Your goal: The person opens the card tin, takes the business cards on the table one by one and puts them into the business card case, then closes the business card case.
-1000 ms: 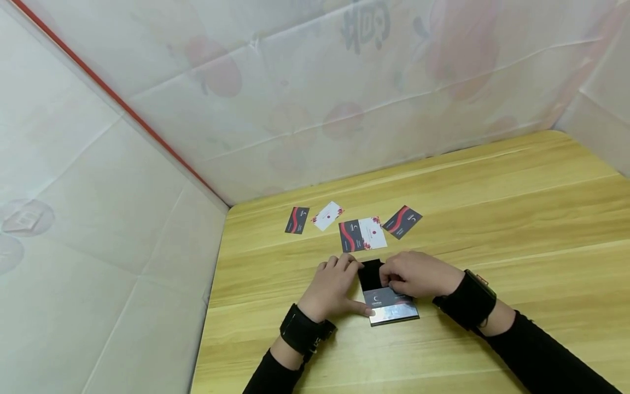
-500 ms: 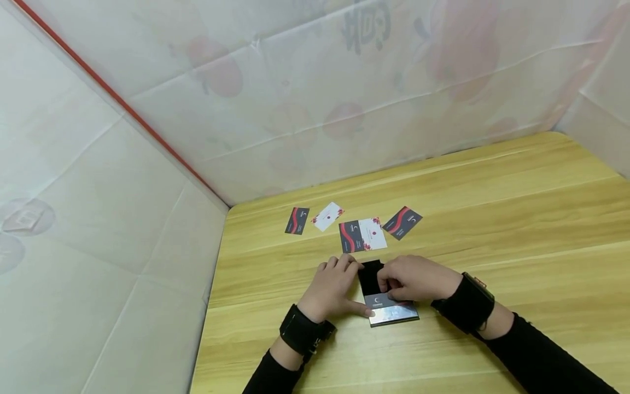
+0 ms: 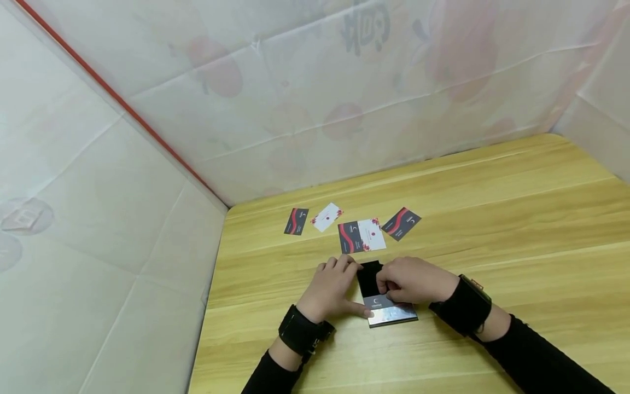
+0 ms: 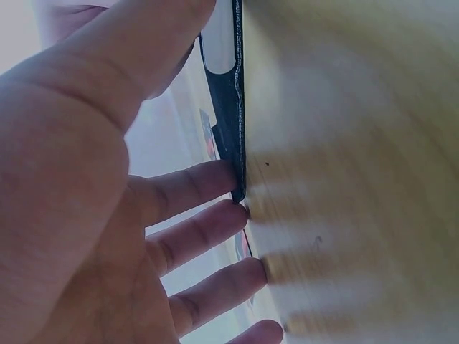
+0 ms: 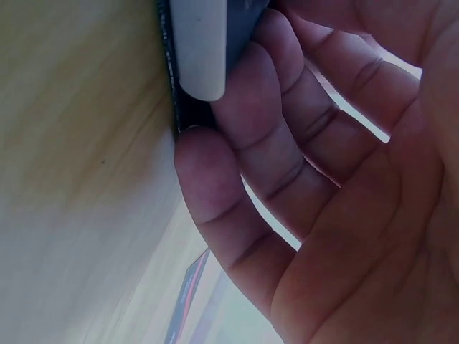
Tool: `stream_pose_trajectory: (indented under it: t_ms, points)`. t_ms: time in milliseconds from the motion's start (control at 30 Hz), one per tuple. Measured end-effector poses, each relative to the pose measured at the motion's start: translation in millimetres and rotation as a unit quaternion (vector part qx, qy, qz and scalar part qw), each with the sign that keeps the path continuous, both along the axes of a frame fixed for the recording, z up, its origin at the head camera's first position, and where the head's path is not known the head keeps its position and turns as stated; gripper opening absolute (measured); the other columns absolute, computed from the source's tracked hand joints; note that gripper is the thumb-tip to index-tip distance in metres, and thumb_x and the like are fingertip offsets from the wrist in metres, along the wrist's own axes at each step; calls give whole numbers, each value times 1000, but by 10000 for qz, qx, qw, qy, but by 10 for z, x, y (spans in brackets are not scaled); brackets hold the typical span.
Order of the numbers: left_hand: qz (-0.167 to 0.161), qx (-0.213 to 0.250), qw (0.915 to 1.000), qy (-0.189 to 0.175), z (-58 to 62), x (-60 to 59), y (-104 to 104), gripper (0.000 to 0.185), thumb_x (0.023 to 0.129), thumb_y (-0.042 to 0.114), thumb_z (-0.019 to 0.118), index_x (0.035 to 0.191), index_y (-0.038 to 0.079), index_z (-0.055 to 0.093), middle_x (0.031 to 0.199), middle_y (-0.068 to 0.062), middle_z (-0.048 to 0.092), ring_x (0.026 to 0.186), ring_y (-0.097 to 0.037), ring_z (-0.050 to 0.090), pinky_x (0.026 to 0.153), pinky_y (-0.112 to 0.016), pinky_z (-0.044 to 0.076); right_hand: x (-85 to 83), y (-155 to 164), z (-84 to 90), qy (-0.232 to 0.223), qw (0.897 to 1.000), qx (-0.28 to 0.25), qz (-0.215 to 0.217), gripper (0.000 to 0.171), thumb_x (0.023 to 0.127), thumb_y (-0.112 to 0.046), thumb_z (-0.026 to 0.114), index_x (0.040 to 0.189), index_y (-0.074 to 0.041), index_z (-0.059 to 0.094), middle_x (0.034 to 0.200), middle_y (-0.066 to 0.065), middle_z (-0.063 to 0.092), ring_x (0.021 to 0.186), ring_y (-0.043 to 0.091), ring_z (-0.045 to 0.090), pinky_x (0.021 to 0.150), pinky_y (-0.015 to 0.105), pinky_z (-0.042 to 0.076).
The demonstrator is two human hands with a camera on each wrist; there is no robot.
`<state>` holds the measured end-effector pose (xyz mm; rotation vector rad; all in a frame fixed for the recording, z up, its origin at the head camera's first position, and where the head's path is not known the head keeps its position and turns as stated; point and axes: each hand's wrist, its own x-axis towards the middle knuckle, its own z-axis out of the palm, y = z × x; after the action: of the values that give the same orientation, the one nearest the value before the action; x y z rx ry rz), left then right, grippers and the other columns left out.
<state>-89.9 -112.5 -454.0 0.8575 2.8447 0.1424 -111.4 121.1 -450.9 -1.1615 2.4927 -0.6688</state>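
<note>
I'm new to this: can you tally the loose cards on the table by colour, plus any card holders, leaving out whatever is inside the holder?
Dark cards with a red wave: 3
White cards with red flowers: 2
Card holder: 1
Total: 6

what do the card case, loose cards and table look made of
Card case: silvery band probably polished metal, given its bright reflections; black part dull, perhaps leatherette or fabric. Loose cards: likely matte printed card stock, thin, flat, without glare. Table: smooth wood or wood-look laminate, showing yellowish grain.
</note>
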Motion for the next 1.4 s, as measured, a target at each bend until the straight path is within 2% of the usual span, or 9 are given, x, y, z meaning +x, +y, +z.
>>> stream_pose_trajectory:
  t_ms: [400, 967, 1133, 1267, 1400]
  points:
    - [-14, 0, 10000, 14, 1, 2, -10, 102, 62, 83, 70, 141, 21, 52, 136, 3, 46, 121, -21, 47, 101, -46, 44, 17, -21, -31, 5, 10000, 78, -49, 21, 84, -21, 75, 75, -29, 58, 65, -15, 48, 60, 2, 45, 56, 23, 37]
    - [-13, 95, 9999, -43, -2, 7, -16, 101, 63, 82, 70, 141, 21, 52, 135, 4, 46, 121, -21, 47, 101, -46, 43, 58, -46, -36, 32, 10000, 59, -45, 24, 79, -13, 73, 70, -29, 58, 65, -13, 48, 62, 3, 45, 57, 22, 37]
    - [-29, 56, 10000, -65, -14, 18, -16, 101, 64, 82, 70, 142, 21, 51, 135, 3, 45, 120, -21, 47, 100, -46, 43, 46, -15, -43, -26, 9999, -130, 59, 23, 84, -13, 70, 73, -30, 58, 66, -15, 48, 62, 1, 46, 57, 21, 39]
    - [-38, 41, 10000, 0, -3, 19, -12, 100, 64, 81, 71, 141, 20, 52, 135, 3, 46, 119, -21, 48, 99, -46, 44, -21, 48, -40, 320, 9990, -283, -152, 21, 88, -15, 69, 78, -31, 59, 72, -16, 49, 66, 1, 47, 61, 22, 41]
    - [-55, 31, 10000, 35, 15, 14, -5, 100, 64, 80, 72, 140, 20, 52, 135, 3, 46, 118, -21, 48, 98, -45, 44, -110, 146, -46, 1099, 9916, -265, -631, 9, 88, -18, 72, 89, -26, 68, 88, -11, 59, 80, 7, 54, 71, 29, 49]
